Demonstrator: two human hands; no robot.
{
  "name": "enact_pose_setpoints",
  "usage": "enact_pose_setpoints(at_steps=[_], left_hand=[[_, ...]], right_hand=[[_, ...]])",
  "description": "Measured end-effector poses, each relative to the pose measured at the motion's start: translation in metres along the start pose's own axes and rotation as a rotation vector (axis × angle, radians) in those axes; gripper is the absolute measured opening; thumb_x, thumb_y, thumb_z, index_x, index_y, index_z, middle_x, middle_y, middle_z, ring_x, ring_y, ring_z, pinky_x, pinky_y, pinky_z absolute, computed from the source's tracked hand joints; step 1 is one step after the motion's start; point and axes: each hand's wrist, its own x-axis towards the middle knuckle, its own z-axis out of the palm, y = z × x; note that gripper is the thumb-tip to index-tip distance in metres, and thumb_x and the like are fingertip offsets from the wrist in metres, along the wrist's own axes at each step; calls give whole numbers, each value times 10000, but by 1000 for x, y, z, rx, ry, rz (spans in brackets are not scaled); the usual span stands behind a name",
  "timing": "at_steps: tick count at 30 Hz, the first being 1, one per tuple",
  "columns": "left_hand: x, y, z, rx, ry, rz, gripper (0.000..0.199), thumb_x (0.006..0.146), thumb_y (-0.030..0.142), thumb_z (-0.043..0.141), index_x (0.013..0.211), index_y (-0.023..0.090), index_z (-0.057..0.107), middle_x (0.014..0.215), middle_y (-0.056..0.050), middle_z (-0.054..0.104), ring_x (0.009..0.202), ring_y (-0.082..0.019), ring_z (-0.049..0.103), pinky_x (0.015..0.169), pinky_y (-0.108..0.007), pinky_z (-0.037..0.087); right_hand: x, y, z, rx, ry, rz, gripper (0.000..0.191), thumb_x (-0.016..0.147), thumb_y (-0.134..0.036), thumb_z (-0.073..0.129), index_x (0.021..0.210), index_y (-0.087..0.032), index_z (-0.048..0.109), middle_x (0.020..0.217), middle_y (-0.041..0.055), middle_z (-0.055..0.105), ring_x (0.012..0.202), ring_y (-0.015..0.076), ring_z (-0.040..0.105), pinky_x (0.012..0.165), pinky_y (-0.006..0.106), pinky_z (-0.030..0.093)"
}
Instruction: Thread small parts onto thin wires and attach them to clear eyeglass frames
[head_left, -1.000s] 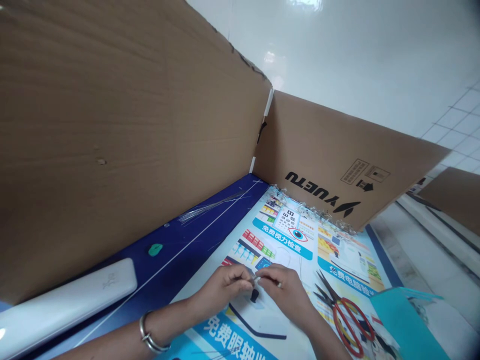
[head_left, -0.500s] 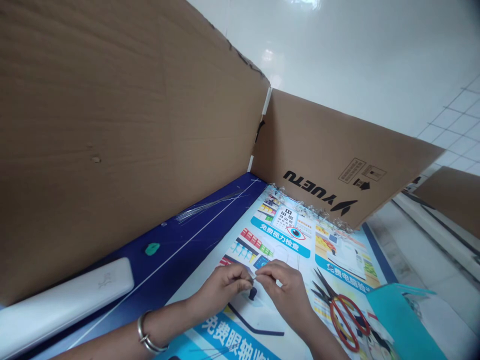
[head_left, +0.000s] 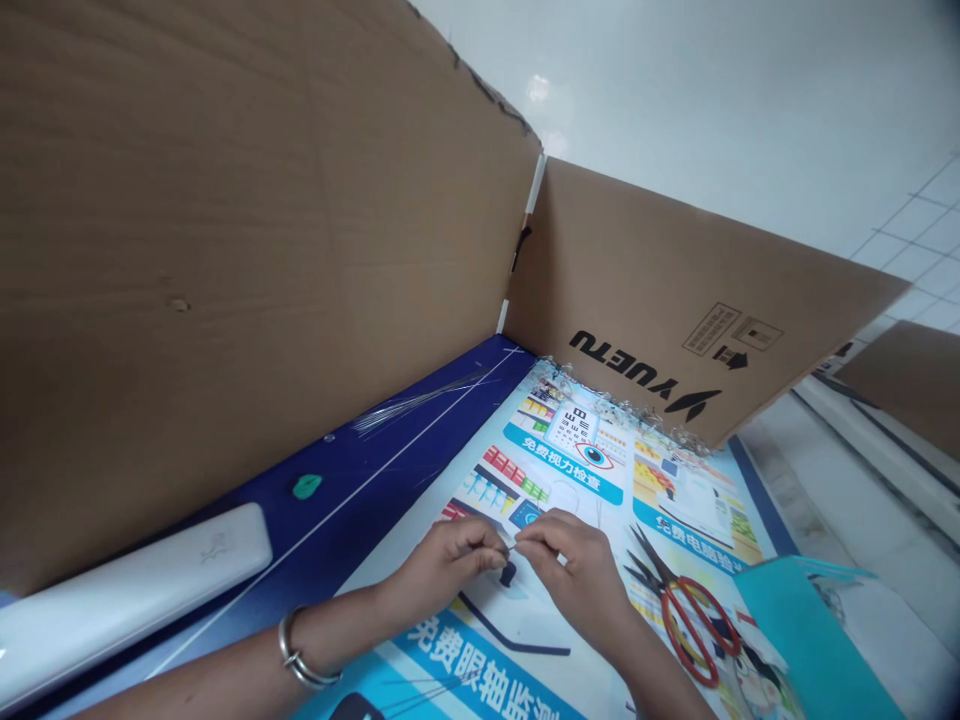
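Observation:
My left hand [head_left: 457,558], with a silver bangle [head_left: 296,655] on the wrist, is closed in a pinch above the printed poster [head_left: 547,490]. My right hand [head_left: 574,565] is pinched too, its fingertips almost touching those of the left. Between the fingertips shows a tiny thin piece, too small to make out. Scissors with red handles [head_left: 694,625] lie on the poster to the right of my right hand. Thin clear strands [head_left: 409,405] rest on the dark blue strip beyond my left hand.
Cardboard panels [head_left: 225,220] stand at the left and the back. Along the back panel's foot lies a row of small clear, wiry pieces [head_left: 630,410]. A white case [head_left: 142,600] and a green lump [head_left: 307,487] are at left, a teal folder [head_left: 817,630] at right.
The view has shifted slightly. Both hands remain pinched close together, with their fingertips at nearly the same place over the poster.

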Motion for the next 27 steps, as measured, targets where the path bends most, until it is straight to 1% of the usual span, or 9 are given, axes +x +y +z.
enact_pose_setpoints(at_steps=[5, 11, 16, 21, 27], left_hand=[[1, 1, 0, -38, 4, 3, 143, 783, 241, 570, 712, 138, 640, 713, -21, 647, 692, -130, 578, 673, -231, 448], [3, -3, -3, -106, -64, -36, 128, 776, 233, 581, 706, 140, 634, 704, -13, 646, 691, -123, 577, 665, -224, 456], [4, -7, -5, -145, -95, -22, 120, 775, 239, 588, 715, 145, 633, 718, -9, 646, 711, -123, 586, 684, -227, 458], [4, -8, -7, -160, -88, -1, 110, 779, 211, 584, 709, 144, 637, 699, 1, 634, 692, -109, 578, 670, -218, 455], [4, -6, -7, -203, -86, -15, 97, 775, 215, 594, 759, 139, 651, 752, -21, 651, 741, -127, 597, 714, -252, 469]], right_hand=[[0, -3, 1, -31, 7, -26, 137, 840, -212, 502, 803, -208, 634, 744, 11, 610, 714, 125, 564, 663, 231, 427], [2, -2, 5, -40, 7, -25, 147, 844, -201, 486, 790, -211, 623, 736, 11, 611, 710, 129, 567, 661, 233, 431], [2, 0, 8, -41, 8, -45, 158, 854, -219, 475, 796, -208, 622, 739, 15, 609, 718, 131, 563, 675, 239, 431], [3, -2, 8, -35, -6, -50, 154, 851, -207, 479, 790, -202, 620, 731, 14, 604, 709, 129, 563, 672, 233, 427], [4, -1, 7, 6, 9, -43, 153, 855, -215, 473, 805, -204, 618, 737, 17, 601, 708, 130, 562, 661, 240, 431]])
